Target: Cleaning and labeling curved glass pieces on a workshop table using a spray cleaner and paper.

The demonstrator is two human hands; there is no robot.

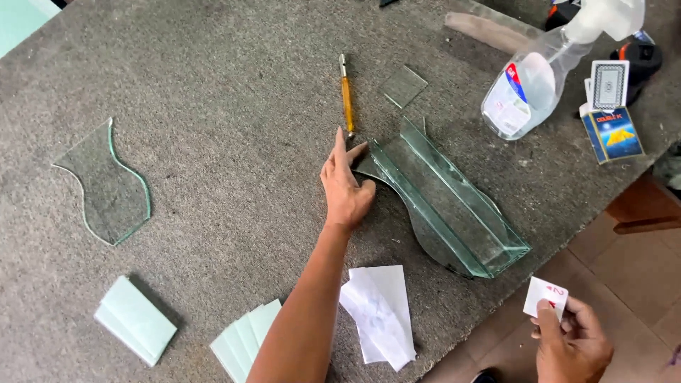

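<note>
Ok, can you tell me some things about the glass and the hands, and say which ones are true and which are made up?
1. The left hand touches the glass assembly. True.
2. The right hand holds a hammer. False: it holds a playing card by its lower edge.
3. The yellow-handled glass cutter lies on the table, just past the left hand's fingertips. True.
4. The spray bottle stands upright. False: it lies tilted on its side.
5. A curved flat piece of glass lies by itself on the table's left side. True.
6. The white paper covers the glass cutter. False: it lies near the table's front edge, far from the cutter.
</note>
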